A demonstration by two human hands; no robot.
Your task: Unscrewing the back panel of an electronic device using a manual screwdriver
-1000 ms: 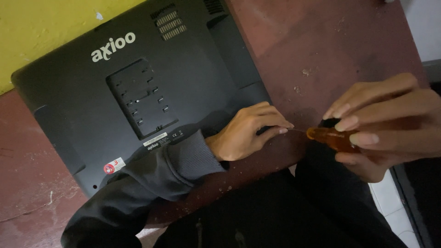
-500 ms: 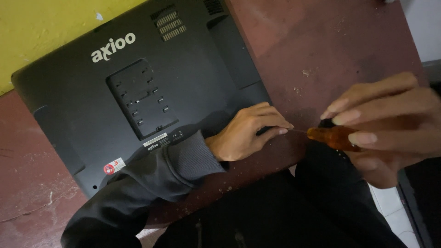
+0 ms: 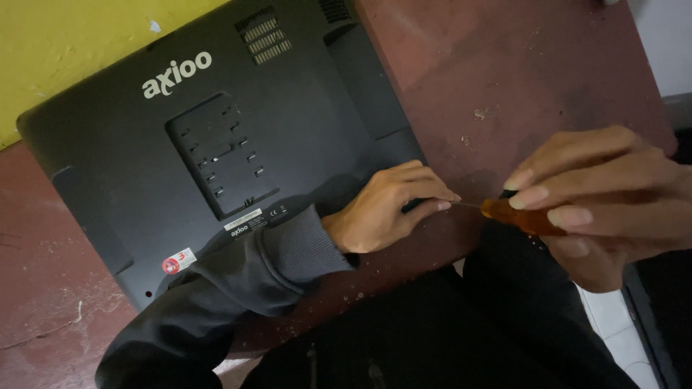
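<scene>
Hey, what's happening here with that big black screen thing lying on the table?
A person has a black monitor lying face down on a reddish-brown table, back panel up. Their left hand, in a dark sleeve, rests at the monitor's lower edge with the fingertips near the tip of a screwdriver. The right hand grips that screwdriver's amber handle and points its thin shaft toward the left fingertips. What the tip bears on is hidden by the fingers.
</scene>
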